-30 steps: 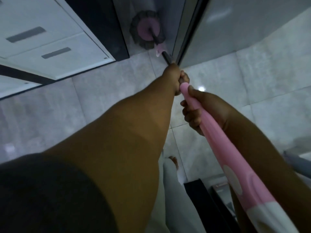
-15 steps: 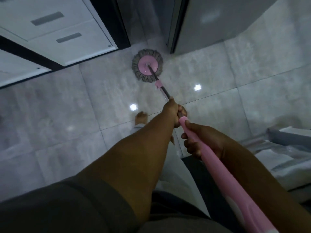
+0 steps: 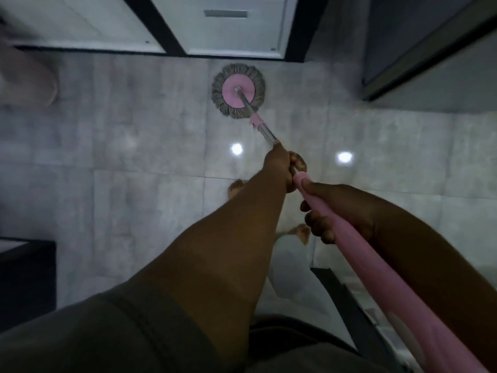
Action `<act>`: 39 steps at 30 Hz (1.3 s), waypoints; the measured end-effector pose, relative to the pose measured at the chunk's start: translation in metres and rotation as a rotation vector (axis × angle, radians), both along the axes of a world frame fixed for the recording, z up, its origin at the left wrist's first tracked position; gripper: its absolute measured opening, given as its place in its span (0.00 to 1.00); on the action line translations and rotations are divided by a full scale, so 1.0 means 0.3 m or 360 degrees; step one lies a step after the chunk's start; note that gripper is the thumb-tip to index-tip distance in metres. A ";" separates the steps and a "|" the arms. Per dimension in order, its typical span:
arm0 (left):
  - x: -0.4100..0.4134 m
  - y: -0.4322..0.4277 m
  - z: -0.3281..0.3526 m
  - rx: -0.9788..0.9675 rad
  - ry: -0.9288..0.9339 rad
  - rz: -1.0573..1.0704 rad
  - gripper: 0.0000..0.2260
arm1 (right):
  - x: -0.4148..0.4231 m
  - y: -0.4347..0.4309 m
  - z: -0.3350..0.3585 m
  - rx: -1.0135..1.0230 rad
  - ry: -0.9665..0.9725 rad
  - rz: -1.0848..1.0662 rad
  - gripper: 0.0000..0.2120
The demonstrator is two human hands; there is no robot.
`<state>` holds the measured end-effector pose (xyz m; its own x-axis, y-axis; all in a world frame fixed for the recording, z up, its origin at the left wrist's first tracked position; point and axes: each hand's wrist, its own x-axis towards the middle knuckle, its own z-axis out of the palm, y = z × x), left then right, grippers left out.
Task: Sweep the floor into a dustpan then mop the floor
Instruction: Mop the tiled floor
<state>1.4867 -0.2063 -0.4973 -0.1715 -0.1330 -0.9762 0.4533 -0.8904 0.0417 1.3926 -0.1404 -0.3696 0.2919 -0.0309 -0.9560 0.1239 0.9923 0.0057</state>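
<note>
A round mop head (image 3: 238,90), pink disc ringed with grey strands, lies flat on the grey tiled floor (image 3: 134,162) just in front of the white cabinets. Its metal shaft (image 3: 265,132) runs back toward me into a thick pink handle (image 3: 357,243). My left hand (image 3: 282,168) grips the shaft where metal meets pink, arm stretched forward. My right hand (image 3: 336,211) holds the pink handle just behind it, thumb on top and fingers curled underneath.
White cabinet doors (image 3: 226,22) with black frames line the far wall. A tall dark-edged panel (image 3: 430,49) stands at the upper right. A dark furniture corner (image 3: 27,273) juts in at the left, another dark object (image 3: 347,300) at the lower right. My bare feet (image 3: 236,188) are below the hands.
The mop head came out of the gap beside the tall panel and slid left across the tiles to the cabinet front. Both hands kept their grip on the handle.
</note>
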 end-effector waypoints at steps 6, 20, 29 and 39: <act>0.378 -0.254 -0.039 -0.0007 0.0017 0.0457 0.23 | 0.324 -0.326 -0.064 -0.0026 -0.0041 0.0356 0.21; 0.610 -0.423 -0.088 -0.0033 -0.0056 0.0789 0.19 | 0.542 -0.530 -0.141 -0.0248 -0.0115 0.0639 0.16; 0.221 0.000 0.015 0.0058 -0.0060 0.0825 0.22 | 0.138 -0.175 -0.049 -0.0072 -0.0020 0.0827 0.23; 0.084 0.131 0.021 0.0151 0.0014 0.0961 0.23 | -0.002 -0.097 0.000 0.0021 0.0024 0.0951 0.24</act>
